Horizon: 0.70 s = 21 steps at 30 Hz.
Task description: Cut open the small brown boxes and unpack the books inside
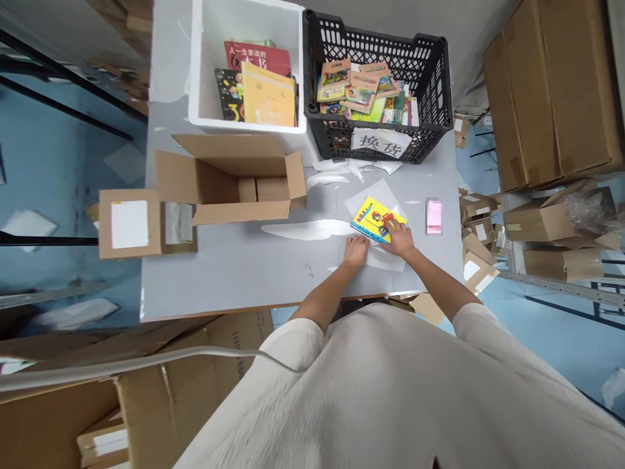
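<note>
A thin yellow picture book (370, 217) with a blue lower edge lies at a slant on a white wrapping sheet (385, 191). My right hand (399, 238) grips its right side, fingers over the cover. Closer to me, my left hand (356, 251) is closed at the near left corner of the sheet, beside the book; its fingertips are partly hidden. Part of the sheet sticks out under and between both hands.
Behind stand a white foam box (196, 85) with books and a black crate (381, 117) holding small books. An open carton (239, 213) and a smaller box (129, 223) sit left. A pink phone-like item (433, 216) lies right. Paper scraps (312, 229) lie on the grey table (234, 273).
</note>
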Motion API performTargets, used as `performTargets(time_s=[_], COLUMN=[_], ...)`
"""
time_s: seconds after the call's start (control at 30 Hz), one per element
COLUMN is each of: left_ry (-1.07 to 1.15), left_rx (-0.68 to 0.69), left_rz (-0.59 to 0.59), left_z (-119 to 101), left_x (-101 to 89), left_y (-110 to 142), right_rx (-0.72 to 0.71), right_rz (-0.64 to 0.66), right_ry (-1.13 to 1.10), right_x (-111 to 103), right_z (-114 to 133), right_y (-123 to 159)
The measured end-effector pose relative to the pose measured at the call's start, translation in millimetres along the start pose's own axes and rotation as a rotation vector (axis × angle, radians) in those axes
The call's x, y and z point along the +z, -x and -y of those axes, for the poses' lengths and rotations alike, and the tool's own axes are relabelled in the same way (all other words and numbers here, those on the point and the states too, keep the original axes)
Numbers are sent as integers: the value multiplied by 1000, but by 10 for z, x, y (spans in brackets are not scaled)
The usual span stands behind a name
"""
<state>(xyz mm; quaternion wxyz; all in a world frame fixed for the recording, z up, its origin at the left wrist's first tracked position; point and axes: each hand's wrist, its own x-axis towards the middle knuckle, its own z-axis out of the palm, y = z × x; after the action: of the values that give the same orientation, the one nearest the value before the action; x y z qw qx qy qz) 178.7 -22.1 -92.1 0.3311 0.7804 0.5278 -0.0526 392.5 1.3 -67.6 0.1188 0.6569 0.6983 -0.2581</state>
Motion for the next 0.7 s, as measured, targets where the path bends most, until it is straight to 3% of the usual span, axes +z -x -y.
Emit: performTargets(time_s=[0.17,0.37,0.53,0.7], left_ry=[-10,72,223,234], left_rx=[-85,-404,-585,-481], left_rz=[-40,-168,-263,-340], left_z=[448,881,941,813], left_x=[-235,-467,-565,-467], left_y=[80,110,171,264], right_rx=[-46,-74,-45,65], right_rz=[28,49,72,36], right_ry=[-14,-50,-98,-222], right_x=[-23,95,216,214], right_z=[136,358,543,677], right_y=[50,60,52,-73])
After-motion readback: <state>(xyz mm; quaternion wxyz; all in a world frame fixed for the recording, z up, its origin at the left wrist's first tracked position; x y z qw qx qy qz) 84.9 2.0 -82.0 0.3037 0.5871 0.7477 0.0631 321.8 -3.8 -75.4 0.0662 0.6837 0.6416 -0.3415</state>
